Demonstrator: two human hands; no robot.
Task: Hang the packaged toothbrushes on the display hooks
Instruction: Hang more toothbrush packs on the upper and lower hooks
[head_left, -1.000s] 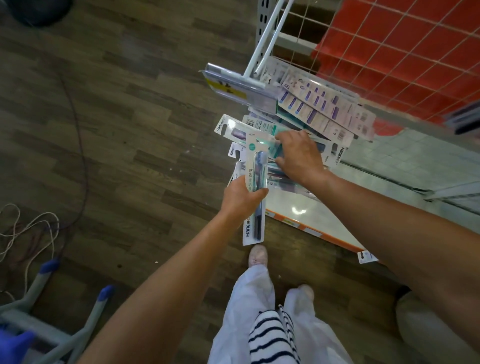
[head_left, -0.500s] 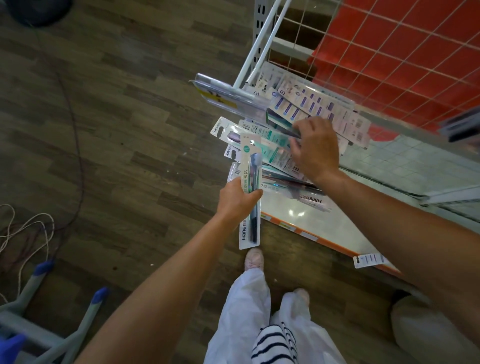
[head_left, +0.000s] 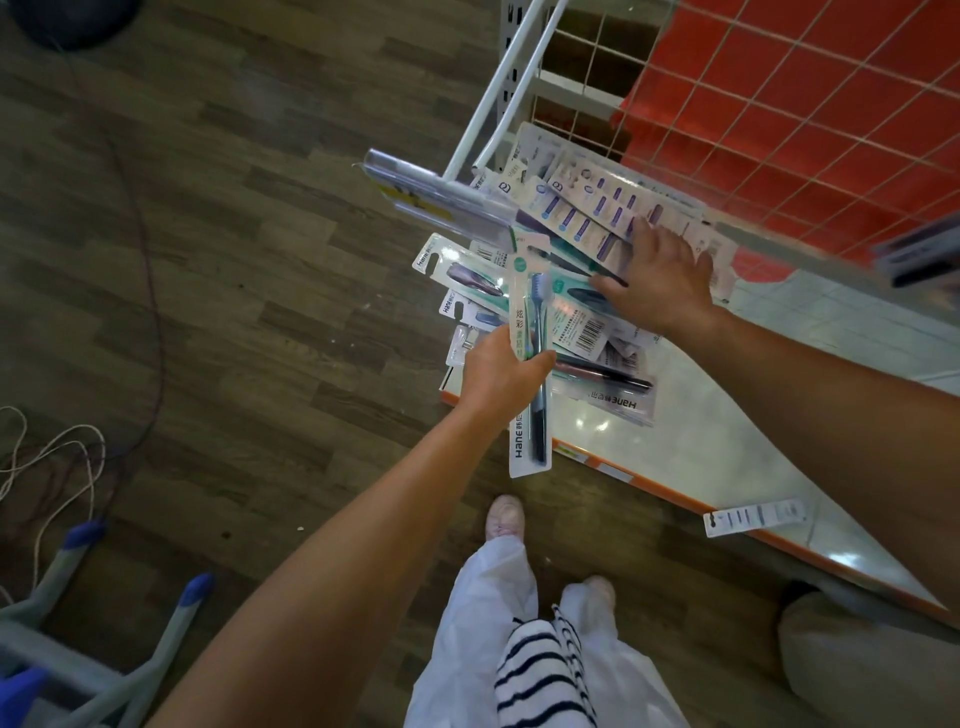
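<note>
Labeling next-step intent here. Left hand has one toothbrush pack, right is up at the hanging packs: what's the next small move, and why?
Probably lift the held pack toward the hook and line up its hang hole. The left hand grips it mid-length, top end pointing up at the hook, while the right hand presses on the hanging packs. Hook tip hidden.

The right hand (head_left: 660, 283) covers part of the hanging packs (head_left: 587, 208), and its fingertips are hidden under them. The hook that carries these packs cannot be seen behind the blurred price label strip (head_left: 441, 195). The left hand (head_left: 501, 376) hides the middle of the packaged toothbrush (head_left: 532, 312). The print on the heap of packs (head_left: 597, 338) is too small to read.
</note>
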